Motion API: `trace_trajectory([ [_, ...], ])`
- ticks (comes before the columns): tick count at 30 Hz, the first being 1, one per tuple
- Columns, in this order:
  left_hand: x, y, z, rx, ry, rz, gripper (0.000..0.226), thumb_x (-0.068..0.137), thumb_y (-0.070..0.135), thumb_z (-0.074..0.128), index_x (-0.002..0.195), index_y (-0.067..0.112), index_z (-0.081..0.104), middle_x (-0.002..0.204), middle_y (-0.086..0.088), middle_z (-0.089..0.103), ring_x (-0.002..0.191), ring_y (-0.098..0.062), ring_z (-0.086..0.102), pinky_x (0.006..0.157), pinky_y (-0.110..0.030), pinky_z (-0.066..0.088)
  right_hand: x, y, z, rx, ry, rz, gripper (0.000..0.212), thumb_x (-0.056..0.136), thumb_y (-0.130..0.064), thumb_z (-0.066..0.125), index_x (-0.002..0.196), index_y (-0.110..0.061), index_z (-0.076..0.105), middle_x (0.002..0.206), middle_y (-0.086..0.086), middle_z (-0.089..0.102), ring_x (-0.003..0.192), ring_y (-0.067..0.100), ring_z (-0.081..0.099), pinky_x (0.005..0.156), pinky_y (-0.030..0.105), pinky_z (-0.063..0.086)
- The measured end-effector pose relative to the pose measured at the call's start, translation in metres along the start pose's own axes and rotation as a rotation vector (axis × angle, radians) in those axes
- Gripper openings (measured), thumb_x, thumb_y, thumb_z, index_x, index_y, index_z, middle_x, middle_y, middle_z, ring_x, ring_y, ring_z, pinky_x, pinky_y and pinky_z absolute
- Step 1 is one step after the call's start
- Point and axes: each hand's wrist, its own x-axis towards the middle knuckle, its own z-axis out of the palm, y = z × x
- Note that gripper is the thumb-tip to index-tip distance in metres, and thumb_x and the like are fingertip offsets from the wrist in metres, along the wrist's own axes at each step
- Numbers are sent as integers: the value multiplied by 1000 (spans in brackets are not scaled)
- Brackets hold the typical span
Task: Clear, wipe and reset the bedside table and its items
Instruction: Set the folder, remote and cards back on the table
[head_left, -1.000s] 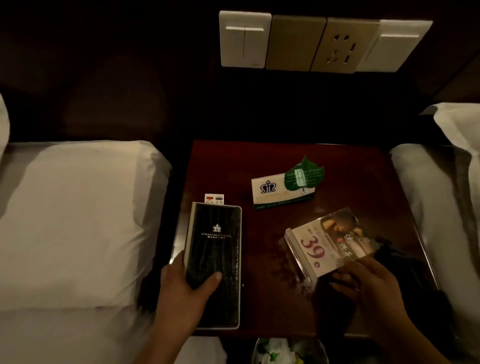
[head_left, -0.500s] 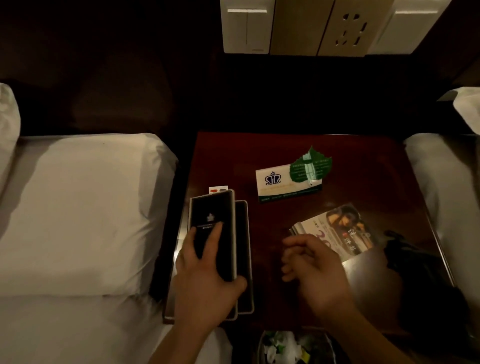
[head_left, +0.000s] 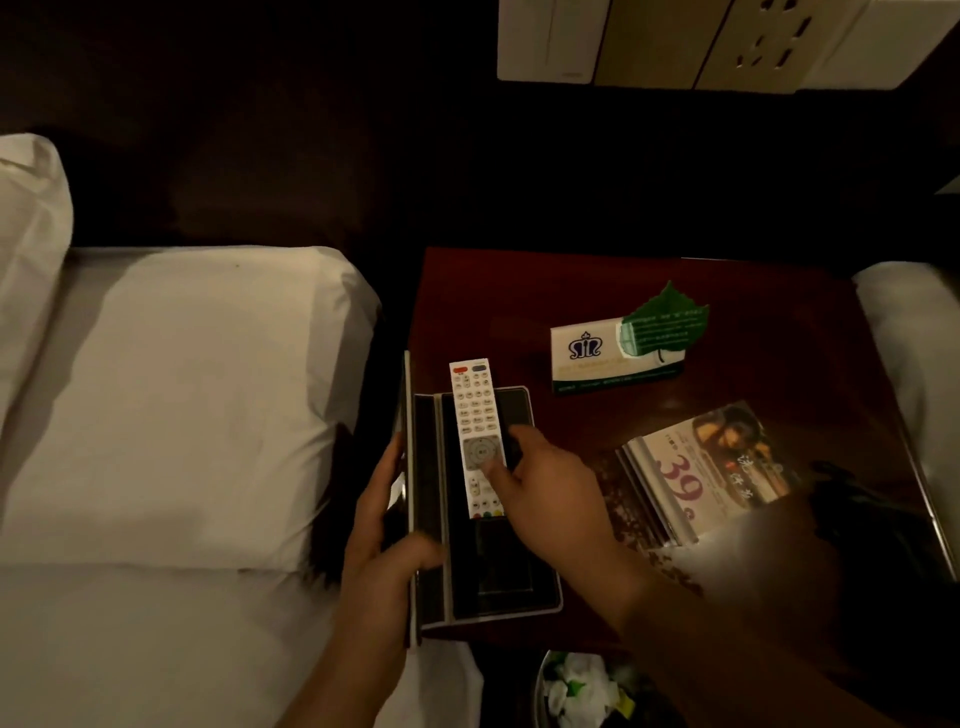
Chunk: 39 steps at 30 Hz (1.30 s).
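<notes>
We judge the main risk to be the white remote control slipping from a light pinch as it leaves the folding case, which lies at the left front of the bedside table. It could clatter onto the table or go off the table's front edge toward the waste bin below. If released, the raised cover could flop shut on the fingers. Our right hand is partly closed, thumb on the remote's button face, fingers curled at its right side. Our left hand curls round the cover, holding it upright at the table's left edge.
</notes>
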Motion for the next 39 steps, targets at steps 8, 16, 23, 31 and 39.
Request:
trace_trajectory([
  [8,0,-1,8,27,83,-24,95,54,7,60,135,56,51,137,6,57,122,-19,60,95,-56,54,38,-34,14,-302,89,-14,103,78,-72,53,152,-26,-1,142,12,35,119,31,50,77,42,52],
  [16,1,-7,22,293,60,46,96,50,20,66,127,72,42,139,32,29,124,-1,48,86,-27,53,31,-19,8,-306,80,66,64,80,-42,65,127,-16,30,116,11,60,92,36,66,61,34,40],
  [23,0,-11,27,472,62,64,99,47,35,67,128,79,29,147,29,19,127,5,39,86,-12,48,27,-15,2,-274,57,112,39,83,-33,60,104,-20,31,91,8,65,74,30,63,52,29,34],
  [31,0,-8,36,547,93,87,98,44,46,66,128,80,27,143,35,18,135,-11,37,104,-43,48,17,-11,0,-219,62,96,42,89,-38,54,118,-17,33,93,9,67,80,32,67,55,31,36],
  [39,-7,-13,50,827,83,82,96,53,71,61,140,67,22,156,20,2,146,-19,17,118,-52,28,-2,21,-14,0,155,93,22,98,-44,40,103,-24,48,76,-4,59,74,22,65,60,33,49],
])
